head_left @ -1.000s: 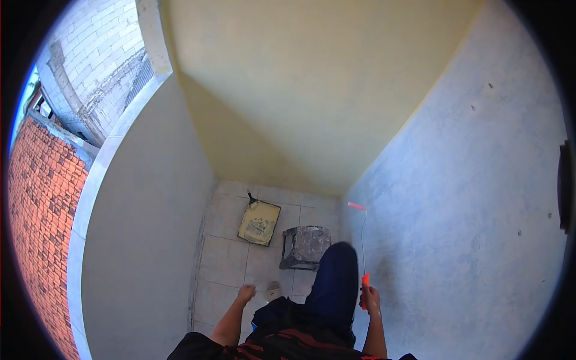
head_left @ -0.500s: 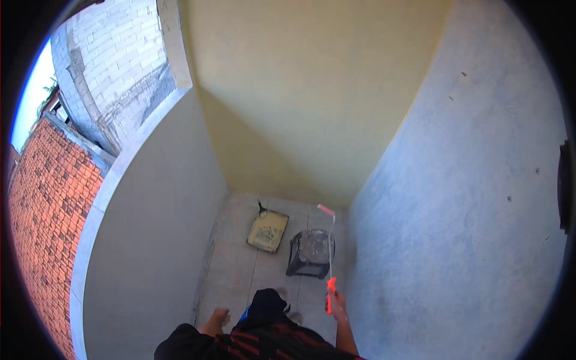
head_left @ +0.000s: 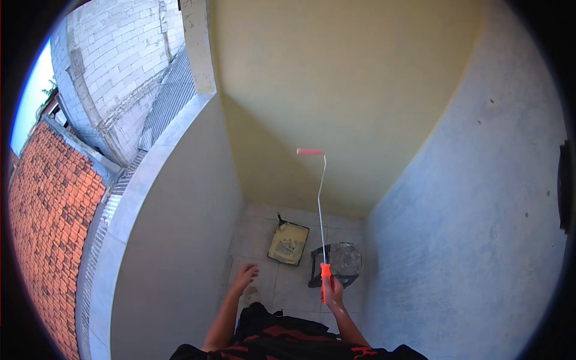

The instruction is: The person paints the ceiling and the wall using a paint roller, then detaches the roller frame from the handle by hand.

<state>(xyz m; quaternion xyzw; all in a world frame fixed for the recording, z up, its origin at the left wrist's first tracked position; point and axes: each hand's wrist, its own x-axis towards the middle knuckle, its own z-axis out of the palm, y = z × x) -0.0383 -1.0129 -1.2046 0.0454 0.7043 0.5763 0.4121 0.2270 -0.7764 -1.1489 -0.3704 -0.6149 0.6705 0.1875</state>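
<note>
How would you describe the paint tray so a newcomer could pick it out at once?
Find the yellow wall facing the camera, then the tiled floor at its foot. The paint tray lies there, left of the dark, paint-marked stool. Unlike the stool, it is flat and low, its dark-rimmed inside coated in pale yellow.

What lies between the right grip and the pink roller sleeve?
In the head view, the front of the orange handle, then a thin, bent metal rod, span from the right grip to the pink roller sleeve.
</note>
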